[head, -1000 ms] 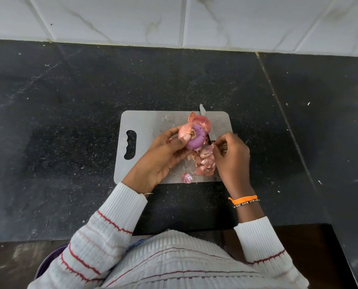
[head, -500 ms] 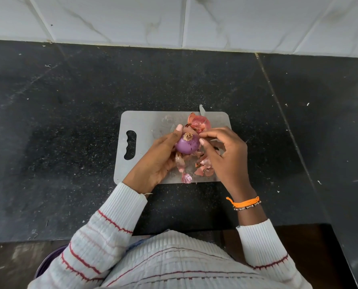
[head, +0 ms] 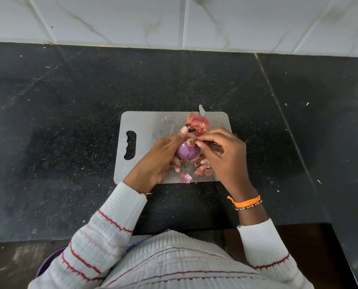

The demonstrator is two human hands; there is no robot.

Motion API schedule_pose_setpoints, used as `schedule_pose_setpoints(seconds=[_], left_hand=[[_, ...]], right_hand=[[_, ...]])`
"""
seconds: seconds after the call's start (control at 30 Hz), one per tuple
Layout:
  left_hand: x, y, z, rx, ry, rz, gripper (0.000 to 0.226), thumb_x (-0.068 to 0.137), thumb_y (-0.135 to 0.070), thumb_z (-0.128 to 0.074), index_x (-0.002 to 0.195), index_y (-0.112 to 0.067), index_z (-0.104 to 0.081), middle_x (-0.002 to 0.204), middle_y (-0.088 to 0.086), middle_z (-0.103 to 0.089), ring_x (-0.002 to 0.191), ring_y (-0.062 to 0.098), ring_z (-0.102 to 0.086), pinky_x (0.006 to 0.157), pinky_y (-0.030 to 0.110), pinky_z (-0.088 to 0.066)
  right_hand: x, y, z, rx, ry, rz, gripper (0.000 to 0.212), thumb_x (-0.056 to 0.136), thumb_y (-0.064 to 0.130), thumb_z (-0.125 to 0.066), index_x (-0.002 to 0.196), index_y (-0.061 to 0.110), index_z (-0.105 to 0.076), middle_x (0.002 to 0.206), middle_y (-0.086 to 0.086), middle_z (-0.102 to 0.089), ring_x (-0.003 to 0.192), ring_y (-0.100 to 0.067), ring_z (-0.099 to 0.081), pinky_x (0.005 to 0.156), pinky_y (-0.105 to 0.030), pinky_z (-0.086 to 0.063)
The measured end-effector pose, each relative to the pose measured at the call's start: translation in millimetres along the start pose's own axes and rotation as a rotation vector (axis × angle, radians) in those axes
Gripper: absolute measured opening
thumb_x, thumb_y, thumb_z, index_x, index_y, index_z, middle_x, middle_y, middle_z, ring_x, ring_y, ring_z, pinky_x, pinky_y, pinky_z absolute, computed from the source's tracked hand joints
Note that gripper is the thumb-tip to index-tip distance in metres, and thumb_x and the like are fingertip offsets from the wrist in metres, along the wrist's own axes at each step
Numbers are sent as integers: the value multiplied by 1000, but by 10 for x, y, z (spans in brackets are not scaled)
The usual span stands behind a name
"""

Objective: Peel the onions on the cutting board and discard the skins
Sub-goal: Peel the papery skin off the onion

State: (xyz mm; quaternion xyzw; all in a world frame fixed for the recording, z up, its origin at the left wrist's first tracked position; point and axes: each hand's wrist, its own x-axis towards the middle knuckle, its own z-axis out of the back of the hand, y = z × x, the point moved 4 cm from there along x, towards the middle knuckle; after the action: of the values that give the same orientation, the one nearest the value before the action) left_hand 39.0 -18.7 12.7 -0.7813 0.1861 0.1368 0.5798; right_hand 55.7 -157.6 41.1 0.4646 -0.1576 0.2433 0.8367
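Left hand (head: 160, 158) gripping nearly bare purple round onion (head: 186, 152); right hand (head: 226, 155) pinching its dry stem tip. Unpeeled pink onion (head: 201, 124) waiting near grey plastic cutting board's (head: 151, 124) far edge; loose skins (head: 203, 171) lying near edge, undiscarded.

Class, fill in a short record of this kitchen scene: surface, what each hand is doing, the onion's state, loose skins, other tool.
surface: cutting board on dark counter
left hand: grips onion
right hand: pinches at the onion's top end
onion state: mostly peeled, purple
skins: scattered on board, not discarded
other tool: knife, tip showing at far edge
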Motion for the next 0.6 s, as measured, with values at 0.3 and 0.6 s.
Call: schedule_pose_setpoints(seconds=[0.3,0.6], left_hand=[[8,-5,-20,88,46,-26,44,76,-51,-53,97,-17,-70,87,9,-72,57,13,-61,50,22,-49],[43,28,-71,-6,72,-13,44,74,-54,-54,91,-19,-74,96,12,-72,101,42,-50,58,26,-52]], right_hand=[[11,-25,-34,-143,17,70,4,82,1,-66,85,1,-65,88,-6,-62,75,-10,-59,67,-18,-52],[-24,-165,8,119,-39,-223,12,89,11,-55,93,9,-66,90,-7,-65,87,-15,-63,75,-37,-54]])
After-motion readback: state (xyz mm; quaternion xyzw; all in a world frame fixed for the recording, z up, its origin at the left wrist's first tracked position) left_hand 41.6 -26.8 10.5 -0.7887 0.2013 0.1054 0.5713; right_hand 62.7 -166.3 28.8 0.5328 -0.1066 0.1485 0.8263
